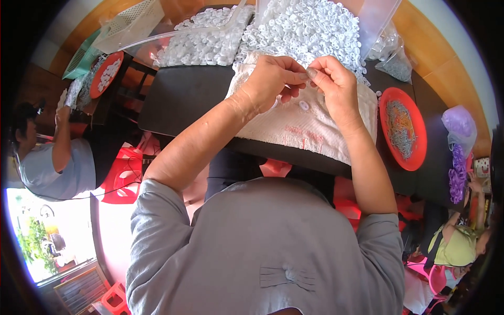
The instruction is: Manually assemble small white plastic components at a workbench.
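My left hand (277,79) and my right hand (336,86) meet fingertip to fingertip above a cream cloth (294,128) on the dark table. Both are closed in a pinch. Whatever lies between the fingertips is too small and too covered to name. One small white oval plastic piece (304,106) rests on the cloth below the fingers. Just beyond my hands spreads a large heap of similar white plastic pieces (302,31). To the right of the cloth is a red plate (387,137) holding many thin silvery metal pieces (401,131), with some orange-brown among them.
Another pile of white pieces (197,39) fills the back left beside a clear plastic bin edge (173,35). Clear bags (395,65) sit at the back right. Purple bags (458,157) lie far right. One person (63,157) works at left, another (457,244) at right.
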Available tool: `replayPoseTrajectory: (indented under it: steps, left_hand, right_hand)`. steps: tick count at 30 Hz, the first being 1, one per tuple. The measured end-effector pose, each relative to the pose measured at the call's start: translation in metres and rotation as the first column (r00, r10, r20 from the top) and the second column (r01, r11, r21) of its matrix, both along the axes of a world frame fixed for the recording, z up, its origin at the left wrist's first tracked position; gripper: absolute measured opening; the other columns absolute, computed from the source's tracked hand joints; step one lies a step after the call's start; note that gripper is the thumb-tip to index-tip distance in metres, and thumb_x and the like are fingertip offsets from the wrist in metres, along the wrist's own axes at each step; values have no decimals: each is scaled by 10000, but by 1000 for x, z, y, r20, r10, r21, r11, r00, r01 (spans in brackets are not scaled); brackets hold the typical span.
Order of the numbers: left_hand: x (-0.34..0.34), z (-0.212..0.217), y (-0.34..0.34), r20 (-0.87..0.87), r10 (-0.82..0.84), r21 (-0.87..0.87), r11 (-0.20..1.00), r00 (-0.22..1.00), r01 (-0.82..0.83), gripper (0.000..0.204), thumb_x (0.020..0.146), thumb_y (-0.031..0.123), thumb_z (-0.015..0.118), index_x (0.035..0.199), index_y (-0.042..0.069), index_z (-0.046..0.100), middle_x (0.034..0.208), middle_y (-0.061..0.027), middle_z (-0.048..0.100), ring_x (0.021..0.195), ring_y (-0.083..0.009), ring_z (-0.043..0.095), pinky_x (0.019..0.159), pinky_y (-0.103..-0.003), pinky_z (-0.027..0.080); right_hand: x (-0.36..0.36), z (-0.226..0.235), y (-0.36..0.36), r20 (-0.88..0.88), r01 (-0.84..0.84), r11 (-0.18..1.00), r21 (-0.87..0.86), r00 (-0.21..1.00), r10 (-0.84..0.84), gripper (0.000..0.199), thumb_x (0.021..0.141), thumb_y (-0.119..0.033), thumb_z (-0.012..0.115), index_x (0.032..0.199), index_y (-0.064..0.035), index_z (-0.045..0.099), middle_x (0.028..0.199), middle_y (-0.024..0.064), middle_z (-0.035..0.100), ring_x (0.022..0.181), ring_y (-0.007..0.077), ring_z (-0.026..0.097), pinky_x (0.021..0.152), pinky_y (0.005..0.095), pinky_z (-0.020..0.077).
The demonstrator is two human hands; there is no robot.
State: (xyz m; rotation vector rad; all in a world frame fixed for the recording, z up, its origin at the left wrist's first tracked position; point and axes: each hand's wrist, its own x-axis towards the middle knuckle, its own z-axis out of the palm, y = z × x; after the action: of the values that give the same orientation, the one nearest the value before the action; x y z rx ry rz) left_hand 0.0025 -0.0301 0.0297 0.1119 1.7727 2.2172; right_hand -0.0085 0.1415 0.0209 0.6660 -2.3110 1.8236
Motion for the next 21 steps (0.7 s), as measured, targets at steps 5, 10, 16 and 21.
replayPoseTrajectory:
  steps: [5,10,16,21]
  left_hand:
    - [1,-8,4,34,44,85,995,998,-47,110,886,59,616,924,-44,616,767,-93,620,587,-135,563,451,-242,396]
    - [0,-14,6,84,173,208,960,981,-187,89,866,48,644,854,-30,604,716,-91,604,527,-143,548,398,-255,374]
    - [5,-19,6,48,160,192,967,986,-166,105,864,61,652,836,-23,595,708,-85,600,527,-131,547,387,-253,374]
    - [5,-16,2,26,171,120,978,985,-173,125,892,103,634,905,-17,601,739,-68,605,564,-123,555,445,-244,392]
  right_hand:
    - [-2,-1,1,27,8,1000,-20,1000,-8,42,905,-74,601,921,-39,616,776,-21,602,687,46,526,598,203,400]
    - [-3,-2,1,-80,59,997,55,995,-55,34,874,-26,606,891,3,599,718,18,605,673,87,535,627,245,447]
    - [-3,-7,-2,-110,44,991,127,994,-30,60,915,-82,587,913,-28,613,759,-20,600,692,44,528,599,197,400]
    - [-3,-6,0,-76,40,994,101,997,-33,64,914,-85,590,921,-28,615,755,-20,599,687,44,525,593,198,399]
